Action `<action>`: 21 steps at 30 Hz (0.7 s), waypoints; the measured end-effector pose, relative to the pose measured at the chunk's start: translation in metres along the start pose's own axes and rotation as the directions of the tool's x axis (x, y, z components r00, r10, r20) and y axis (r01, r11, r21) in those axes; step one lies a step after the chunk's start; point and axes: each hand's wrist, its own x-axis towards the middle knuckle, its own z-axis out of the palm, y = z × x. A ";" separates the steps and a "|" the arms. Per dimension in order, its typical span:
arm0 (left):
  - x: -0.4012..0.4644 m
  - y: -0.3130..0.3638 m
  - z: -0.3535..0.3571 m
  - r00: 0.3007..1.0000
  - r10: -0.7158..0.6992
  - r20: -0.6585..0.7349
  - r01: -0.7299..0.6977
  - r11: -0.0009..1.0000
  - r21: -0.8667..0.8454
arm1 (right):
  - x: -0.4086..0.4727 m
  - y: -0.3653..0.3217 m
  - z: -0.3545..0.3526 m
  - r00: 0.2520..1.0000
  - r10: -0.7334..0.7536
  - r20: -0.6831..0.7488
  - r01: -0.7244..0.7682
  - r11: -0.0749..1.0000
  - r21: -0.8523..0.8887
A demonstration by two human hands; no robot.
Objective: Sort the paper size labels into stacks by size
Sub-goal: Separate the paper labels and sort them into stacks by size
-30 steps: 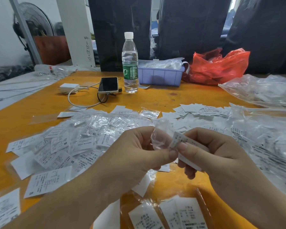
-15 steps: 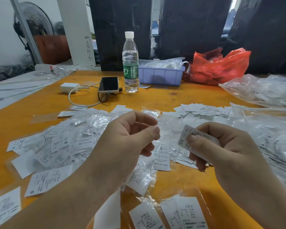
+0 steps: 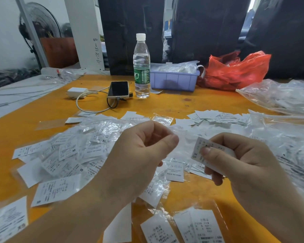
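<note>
Sorting looks barely begun: most labels [image 3: 74, 155] lie mixed across the desk [image 3: 191, 104] middle. The right hand [image 3: 239, 158] pinches 1 XS label [image 3: 199, 151] in a narrow grip; the left hand [image 3: 140, 155] curls, holding nothing visible.

Bare orange desk [image 3: 197, 102] is showing as a band across the middle of the frame, between the label litter and the far row of objects; a hand could be passing there. Loose labels [image 3: 67, 160] in clear sleeves are covering the centre left. Clear bags [image 3: 284, 97] are crowding the right edge. Along the upper centre a water bottle [image 3: 141, 67] is standing upright, with a phone [image 3: 118, 89] and charger cable [image 3: 88, 104] just left, a lilac bin [image 3: 174, 80] and red bag [image 3: 235, 71] right. A second open strip is lying at lower centre right, between the hands [image 3: 139, 158].
</note>
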 end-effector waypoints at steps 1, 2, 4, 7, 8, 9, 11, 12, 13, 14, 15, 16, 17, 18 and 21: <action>0.000 -0.001 0.000 1.000 -0.002 -0.020 0.002 1.000 -0.002 | -0.001 0.000 0.000 1.000 -0.004 0.006 0.004 1.000 -0.007; 0.001 -0.001 -0.001 0.999 -0.012 -0.039 0.012 1.000 -0.017 | -0.001 -0.001 0.000 1.000 -0.007 0.011 0.008 1.000 -0.011; 0.002 -0.001 -0.003 0.997 -0.034 -0.071 0.030 0.998 -0.058 | -0.001 -0.001 0.000 1.000 -0.005 0.014 0.005 1.000 -0.002; 0.004 -0.001 -0.006 0.991 -0.039 -0.130 0.029 0.997 -0.075 | 0.000 0.000 -0.001 1.000 0.009 0.018 -0.009 1.000 0.008; 0.005 0.001 -0.007 0.989 -0.027 -0.144 0.016 0.997 -0.074 | 0.000 0.000 -0.001 1.000 0.011 0.024 -0.011 1.000 0.006; 0.004 0.002 -0.007 0.990 -0.001 -0.138 -0.006 0.999 -0.054 | 0.000 -0.001 -0.001 0.999 0.014 0.035 -0.014 1.000 0.003; 0.001 0.003 -0.005 0.998 0.042 -0.046 -0.040 0.998 0.046 | -0.001 -0.001 0.001 0.997 0.023 0.067 -0.022 1.000 -0.018; -0.002 0.003 -0.003 0.999 0.043 0.015 -0.044 0.994 0.098 | -0.001 0.000 0.001 0.996 0.026 0.084 -0.023 0.999 -0.036; -0.004 0.003 0.000 0.997 0.040 0.067 -0.049 0.990 0.132 | -0.002 0.000 0.002 0.995 0.025 0.099 -0.019 0.998 -0.058; -0.006 0.002 0.003 0.994 0.036 0.102 -0.051 0.988 0.149 | -0.002 0.001 0.002 0.993 0.018 0.113 -0.009 0.997 -0.076; -0.007 0.001 0.005 0.992 0.030 0.122 -0.048 0.987 0.153 | -0.002 0.001 0.003 0.992 0.008 0.125 0.003 0.996 -0.087; -0.007 0.000 0.006 0.990 0.015 0.138 -0.036 0.989 0.146 | -0.003 0.001 0.003 0.991 -0.002 0.135 0.015 0.996 -0.090; -0.006 -0.001 0.006 0.988 -0.006 0.154 -0.014 0.992 0.127 | -0.003 0.001 0.003 0.990 -0.011 0.143 0.024 0.996 -0.089; -0.005 -0.001 0.006 0.985 -0.032 0.170 0.015 0.995 0.099 | -0.004 0.001 0.003 0.988 -0.019 0.150 0.032 0.996 -0.087; -0.002 0.000 0.003 0.973 -0.076 0.218 0.078 0.997 -0.002 | -0.004 0.002 0.001 0.986 -0.039 0.163 0.053 0.995 -0.082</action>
